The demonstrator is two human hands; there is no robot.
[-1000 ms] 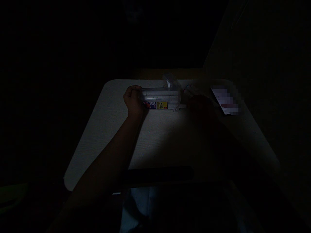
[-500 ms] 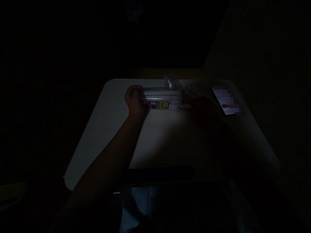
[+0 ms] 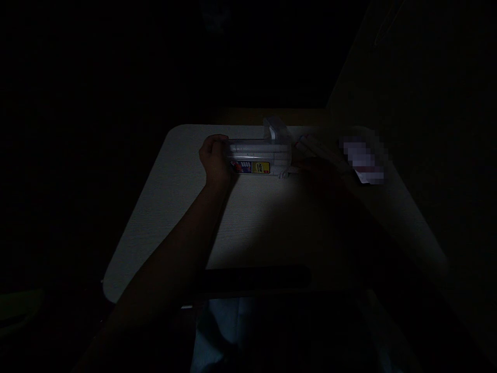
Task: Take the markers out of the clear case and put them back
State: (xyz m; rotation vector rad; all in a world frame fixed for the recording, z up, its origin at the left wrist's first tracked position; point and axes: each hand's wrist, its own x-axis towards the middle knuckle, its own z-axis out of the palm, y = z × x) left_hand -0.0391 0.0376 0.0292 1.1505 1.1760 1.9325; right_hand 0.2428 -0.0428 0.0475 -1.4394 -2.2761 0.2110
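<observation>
A clear plastic case [image 3: 252, 150] with several white markers inside lies on its side on the table, a yellow and blue label facing me. Its hinged lid [image 3: 275, 127] stands open at the right end. My left hand [image 3: 214, 158] is closed round the left end of the case. My right hand [image 3: 318, 173], deep in shadow, is at the open end. Its fingers are on a pale marker [image 3: 294, 169] that sticks partly out of the case. Just behind that hand lie a few loose white markers [image 3: 316, 146].
The white table [image 3: 166, 207] has rounded corners and a dark strip [image 3: 252, 278] along its near edge. A phone [image 3: 361, 160] with a lit, blurred screen lies at the right. The surroundings are very dark.
My right hand has shifted slightly left towards the case, and less of the marker shows outside it. More of the loose markers is visible. My left hand and the case have stayed put.
</observation>
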